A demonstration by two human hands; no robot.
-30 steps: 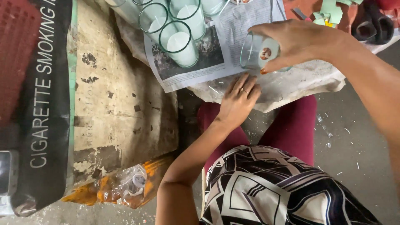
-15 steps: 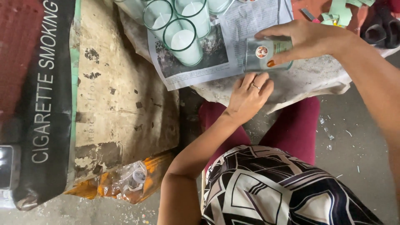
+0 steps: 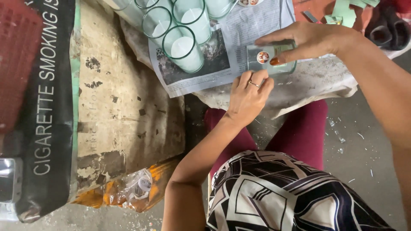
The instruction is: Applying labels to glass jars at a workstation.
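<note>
Clear glass jar with small round sticker (image 3: 270, 58), lying sideways on the table (image 3: 312, 81): probably light, slick, breakable. Right hand (image 3: 310, 40) fingers clamped around its body; left hand (image 3: 247, 95) fingertips loosely curled, touching below.

A clear glass jar (image 3: 274, 60) bearing a small round sticker (image 3: 263, 57) in white and orange-brown is seen. The thumbnail (image 3: 274, 61) is painted orange. White wax fills the green-tinted glasses (image 3: 183, 47). Maroon trousers (image 3: 299, 132) and a black-and-cream geometric-patterned top (image 3: 278, 196) are worn.

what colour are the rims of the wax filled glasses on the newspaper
Green, seen in the head view on the clear wax-filled glasses standing on the newspaper.
</note>
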